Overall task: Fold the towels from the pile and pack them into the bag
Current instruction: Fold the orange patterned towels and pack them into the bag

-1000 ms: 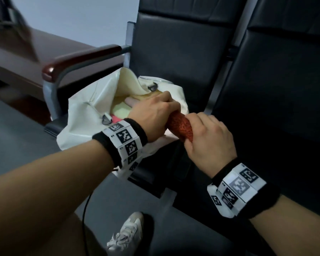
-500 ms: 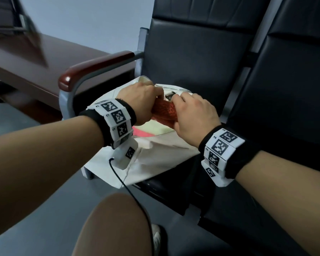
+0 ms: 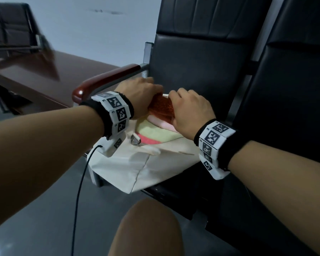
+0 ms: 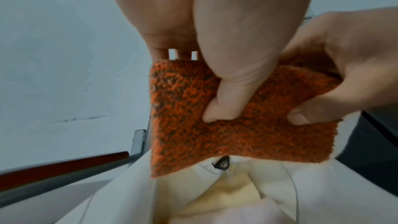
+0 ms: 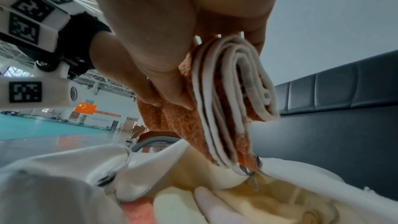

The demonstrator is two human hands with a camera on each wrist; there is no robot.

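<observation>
Head view, frame centre: left hand (image 3: 142,97), right hand (image 3: 189,109) both gripping folded orange towel (image 3: 161,106), long axis level between them, directly above open bag (image 3: 137,167) mouth.

Orange towel (image 4: 215,134), speckled dark, white-edged, folded into a thick layered wad; held upright over bag mouth, lower corner at the zipper. Cream bag (image 3: 137,169) lying open on black seat, unzipped. Inside: folded towels (image 3: 155,130), pale yellow, pink, coral, stacked flat.

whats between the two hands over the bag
The folded orange towel spans the gap; the left hand and right hand each grip an end above the bag. Clearest in the head view.
</observation>
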